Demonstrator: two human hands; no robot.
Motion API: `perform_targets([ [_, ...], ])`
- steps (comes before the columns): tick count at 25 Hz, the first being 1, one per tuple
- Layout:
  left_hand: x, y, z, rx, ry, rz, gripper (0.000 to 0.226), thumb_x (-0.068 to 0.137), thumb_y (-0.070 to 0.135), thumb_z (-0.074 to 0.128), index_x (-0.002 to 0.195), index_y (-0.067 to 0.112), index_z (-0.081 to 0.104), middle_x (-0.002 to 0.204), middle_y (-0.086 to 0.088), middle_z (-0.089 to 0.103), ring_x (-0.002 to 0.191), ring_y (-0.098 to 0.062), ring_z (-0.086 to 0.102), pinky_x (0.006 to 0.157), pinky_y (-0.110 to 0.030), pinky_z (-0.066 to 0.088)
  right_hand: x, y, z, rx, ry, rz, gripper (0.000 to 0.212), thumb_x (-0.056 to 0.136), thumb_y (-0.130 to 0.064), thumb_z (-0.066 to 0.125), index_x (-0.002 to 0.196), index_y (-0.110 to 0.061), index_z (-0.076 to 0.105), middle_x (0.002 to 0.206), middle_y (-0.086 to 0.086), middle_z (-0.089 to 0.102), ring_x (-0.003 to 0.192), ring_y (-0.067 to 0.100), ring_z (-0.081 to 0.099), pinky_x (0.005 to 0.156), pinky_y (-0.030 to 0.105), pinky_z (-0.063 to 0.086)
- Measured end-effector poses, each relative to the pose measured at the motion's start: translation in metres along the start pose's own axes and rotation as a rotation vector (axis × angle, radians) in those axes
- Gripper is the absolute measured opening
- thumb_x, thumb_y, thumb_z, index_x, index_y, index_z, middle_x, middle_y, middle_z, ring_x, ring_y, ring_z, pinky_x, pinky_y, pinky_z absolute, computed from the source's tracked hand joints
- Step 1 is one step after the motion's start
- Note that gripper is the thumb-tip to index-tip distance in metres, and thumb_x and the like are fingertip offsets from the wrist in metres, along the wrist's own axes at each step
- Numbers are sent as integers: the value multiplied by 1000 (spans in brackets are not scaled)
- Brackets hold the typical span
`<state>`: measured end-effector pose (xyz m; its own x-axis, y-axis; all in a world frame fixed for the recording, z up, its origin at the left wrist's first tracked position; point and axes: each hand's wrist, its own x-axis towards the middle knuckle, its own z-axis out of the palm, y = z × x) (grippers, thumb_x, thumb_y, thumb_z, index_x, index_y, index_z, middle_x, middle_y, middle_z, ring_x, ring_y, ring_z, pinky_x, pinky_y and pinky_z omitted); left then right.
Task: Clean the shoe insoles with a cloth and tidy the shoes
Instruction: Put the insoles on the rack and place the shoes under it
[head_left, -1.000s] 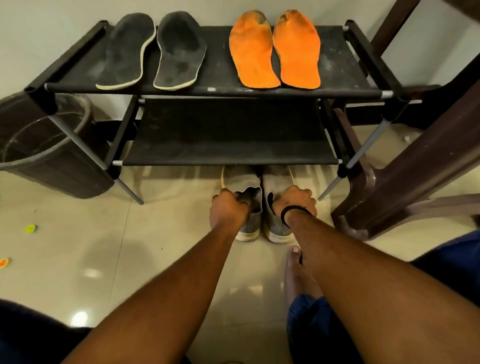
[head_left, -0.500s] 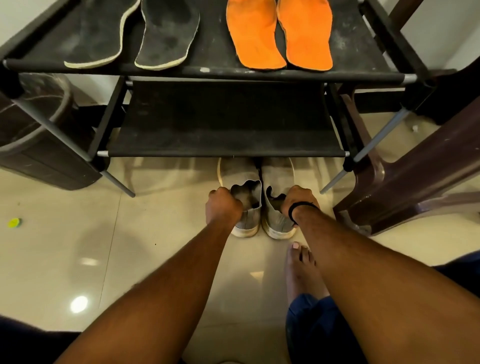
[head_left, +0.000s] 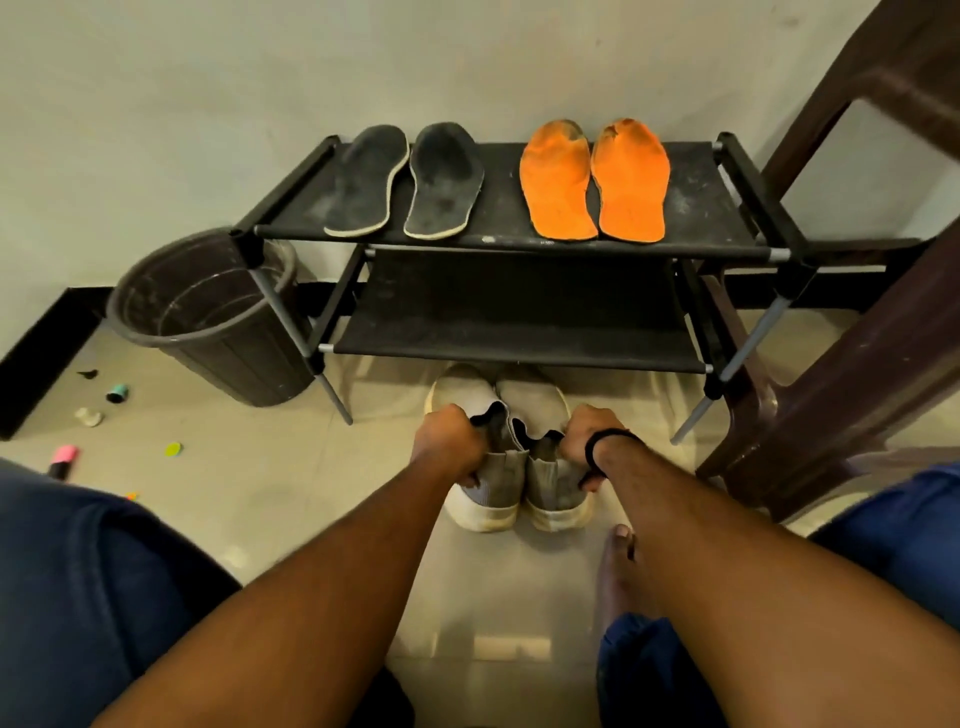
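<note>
We see the left hand (head_left: 451, 436) and right hand (head_left: 589, 434) each with fingers clamped on a grey shoe's collar, left shoe (head_left: 485, 467), right shoe (head_left: 550, 467). The shoe toes are hidden under the rack (head_left: 519, 353).

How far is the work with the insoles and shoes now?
Seemingly done: four insoles lie out on the rack's top shelf, a dark pair and an orange pair. In hand: the left hand and right hand each grip one grey shoe on the floor. Left: no cloth is visible; the shoes remain unshelved.
</note>
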<state>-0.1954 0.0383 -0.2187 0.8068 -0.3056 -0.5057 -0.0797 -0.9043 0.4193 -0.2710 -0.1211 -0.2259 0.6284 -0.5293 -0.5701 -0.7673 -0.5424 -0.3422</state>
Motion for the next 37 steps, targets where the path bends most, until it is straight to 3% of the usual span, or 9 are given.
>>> perform_targets([
  [4, -40, 4, -43, -69, 17, -43, 15, 96, 10, 61, 86, 0, 65, 77, -18, 74, 63, -28, 75, 68, -39, 65, -31, -27, -32, -64, -174, -68, 12, 92, 0, 51, 97, 4, 62, 80, 26, 70, 65, 37, 72, 67, 51, 61],
  [10, -110, 18, -97, -17, 42, -12, 16, 98, 7, 56, 88, -2, 64, 80, -21, 72, 65, -30, 74, 71, -39, 65, -76, -57, -72, -147, -252, -188, 18, 92, -2, 51, 104, 6, 63, 89, 29, 71, 63, 35, 71, 74, 49, 61],
  [17, -163, 29, -141, 0, 218, 124, 14, 100, 11, 55, 86, 8, 57, 75, -14, 72, 62, -26, 75, 69, -36, 64, -124, -65, -133, -11, -200, -286, 17, 90, 1, 58, 100, 9, 69, 89, 29, 71, 73, 39, 73, 62, 39, 62],
  [20, -154, 22, -145, 60, 360, 159, 12, 94, 9, 61, 83, 9, 60, 71, -9, 70, 60, -22, 72, 64, -31, 61, -132, -62, -144, 92, -117, -305, 16, 93, 0, 55, 95, 9, 69, 83, 27, 72, 69, 36, 73, 62, 37, 62],
  [24, -127, 11, -123, 1, 547, 200, 8, 87, 4, 60, 79, 4, 61, 74, -10, 63, 73, -28, 65, 72, -38, 58, -122, -58, -120, 259, 64, -267, 22, 97, -3, 44, 79, -2, 56, 70, 23, 62, 59, 39, 71, 45, 36, 57],
  [27, -104, 8, -104, -44, 599, 233, 10, 86, 2, 58, 78, 2, 64, 69, -9, 56, 71, -29, 60, 63, -36, 49, -97, -57, -98, 299, 240, -244, 19, 93, -6, 47, 83, 1, 62, 80, 22, 66, 65, 40, 71, 55, 43, 60],
  [30, -80, 6, -90, -180, 630, 235, 14, 90, 5, 60, 87, 7, 73, 78, -8, 67, 77, -26, 65, 66, -35, 52, -74, -51, -83, 323, 418, -231, 15, 87, -14, 59, 89, -4, 69, 91, 16, 69, 83, 36, 69, 71, 43, 61],
  [34, -52, 14, -85, -382, 722, 203, 16, 95, 15, 63, 100, 18, 78, 91, -3, 74, 88, -22, 67, 70, -25, 42, -49, -46, -74, 471, 476, -208, 12, 75, -16, 61, 76, -13, 73, 79, 10, 71, 73, 34, 70, 65, 46, 61],
  [37, -21, 21, -89, -501, 716, 235, 14, 93, 14, 66, 99, 14, 79, 89, -3, 75, 87, -21, 68, 72, -24, 45, -34, -49, -79, 580, 538, -171, 12, 69, -17, 62, 60, -13, 70, 64, 7, 69, 64, 31, 69, 63, 42, 62],
])
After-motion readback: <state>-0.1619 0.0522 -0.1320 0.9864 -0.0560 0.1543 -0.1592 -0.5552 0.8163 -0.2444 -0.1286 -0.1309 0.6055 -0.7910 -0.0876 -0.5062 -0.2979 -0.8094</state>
